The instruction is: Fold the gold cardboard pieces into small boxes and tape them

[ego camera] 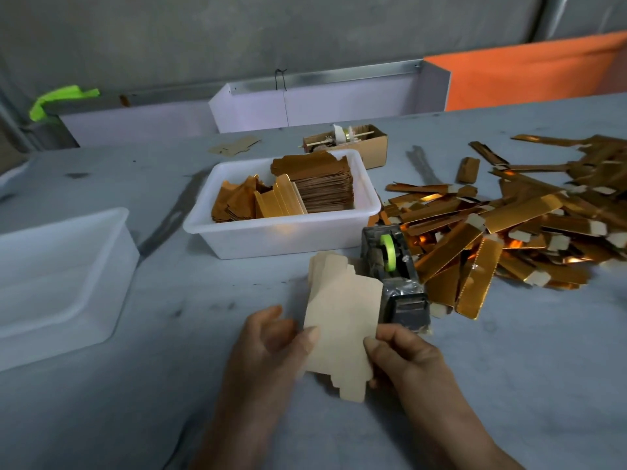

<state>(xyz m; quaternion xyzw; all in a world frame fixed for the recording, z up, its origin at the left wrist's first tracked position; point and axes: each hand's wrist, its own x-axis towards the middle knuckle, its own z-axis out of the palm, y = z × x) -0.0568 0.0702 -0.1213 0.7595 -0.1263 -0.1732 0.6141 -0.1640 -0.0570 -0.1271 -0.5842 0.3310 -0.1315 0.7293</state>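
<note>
Two hands, one cardboard piece
Left hand (pixel 271 337) and right hand (pixel 403 354) each pinch the flat cardboard piece (pixel 339 320); one tape dispenser (pixel 397 276) and two white tubs (pixel 281 232) on the table (pixel 509 351).

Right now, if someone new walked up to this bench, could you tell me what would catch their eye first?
Most likely the shiny heap of gold cardboard strips spread over the right of the table. Next, in the near centre, the left hand and right hand pinch a flat beige cardboard piece by its sides, just in front of a grey tape dispenser with green tape. Behind them sits a white tub of stacked blanks.
</note>
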